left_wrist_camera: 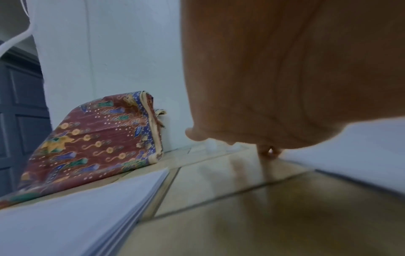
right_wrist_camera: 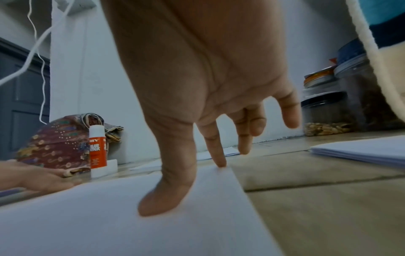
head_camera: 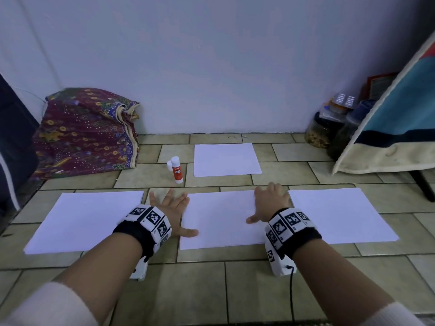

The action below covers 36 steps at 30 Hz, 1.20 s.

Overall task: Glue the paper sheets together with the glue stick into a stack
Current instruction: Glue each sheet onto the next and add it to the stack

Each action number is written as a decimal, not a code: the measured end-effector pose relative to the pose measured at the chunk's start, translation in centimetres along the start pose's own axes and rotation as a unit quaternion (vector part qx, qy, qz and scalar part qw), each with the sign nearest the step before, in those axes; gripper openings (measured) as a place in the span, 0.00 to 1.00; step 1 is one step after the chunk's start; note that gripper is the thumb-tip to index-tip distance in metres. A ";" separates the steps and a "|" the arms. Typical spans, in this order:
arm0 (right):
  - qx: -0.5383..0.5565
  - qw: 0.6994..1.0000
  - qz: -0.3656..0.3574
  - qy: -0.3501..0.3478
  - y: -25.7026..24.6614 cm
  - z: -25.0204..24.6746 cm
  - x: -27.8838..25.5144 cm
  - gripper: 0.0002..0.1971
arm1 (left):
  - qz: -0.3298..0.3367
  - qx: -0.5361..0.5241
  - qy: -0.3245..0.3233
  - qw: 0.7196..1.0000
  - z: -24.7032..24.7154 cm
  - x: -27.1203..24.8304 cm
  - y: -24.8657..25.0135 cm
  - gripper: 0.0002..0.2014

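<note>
Both hands are sitting on the centre sheet [head_camera: 223,220] on the tiled floor [head_camera: 235,290]. Left hand [head_camera: 173,211] is lying flat with fingers spread and straight, palm mostly on the tile at the sheet's left edge, thumb reaching onto the near-left part of the paper; nothing gripped. Right hand [head_camera: 270,203] is resting at the sheet's far-right corner, fingers extended and apart, thumb pointing left across the paper; in the right wrist view the thumb and index fingertip are touching the sheet, the other fingers are hanging just off its edge over tile, nothing pinched. Left paper pile [head_camera: 87,220] is lying just left of the left hand, apart from the centre sheet; the left wrist view is showing several layered edges in it. Right paper pile [head_camera: 341,215] is lying just right of the right hand, also several sheets thick. A fourth sheet [head_camera: 226,160] is lying farther away, near the wall. Glue stick [head_camera: 177,170] is standing upright on the tile, far of the left hand and just left of that far sheet, with its white cap [head_camera: 169,165] standing beside it, touching or nearly. Patterned cloth bundle [head_camera: 87,130] is sitting far left against the wall, jars [head_camera: 329,128] far right.
</note>
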State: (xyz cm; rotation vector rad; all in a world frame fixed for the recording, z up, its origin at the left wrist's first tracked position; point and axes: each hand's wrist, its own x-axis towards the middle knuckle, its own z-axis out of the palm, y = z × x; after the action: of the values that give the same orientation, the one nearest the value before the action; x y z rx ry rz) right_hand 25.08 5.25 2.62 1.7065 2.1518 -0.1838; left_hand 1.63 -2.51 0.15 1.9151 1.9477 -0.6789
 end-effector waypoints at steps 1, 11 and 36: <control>-0.015 1.000 -0.003 -0.003 -0.3 0.0 0.1 0.41 | -0.001 0.001 0.022 1.000 -0.1 0.2 0.2 0.87; 0.050 0.997 -0.061 -0.016 -3.8 0.4 0.6 0.26 | 0.107 -0.001 0.131 0.986 -1.8 -0.4 6.2 0.33; 0.171 0.980 -0.097 -0.040 -3.0 0.0 1.6 0.29 | 0.004 -0.003 0.018 1.000 -0.4 0.5 3.6 0.46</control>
State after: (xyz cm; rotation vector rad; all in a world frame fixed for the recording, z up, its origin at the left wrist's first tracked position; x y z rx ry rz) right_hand 21.93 5.90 1.60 1.6225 2.3277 -0.7016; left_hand 5.21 -1.93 -0.18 1.9439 1.9605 -0.6390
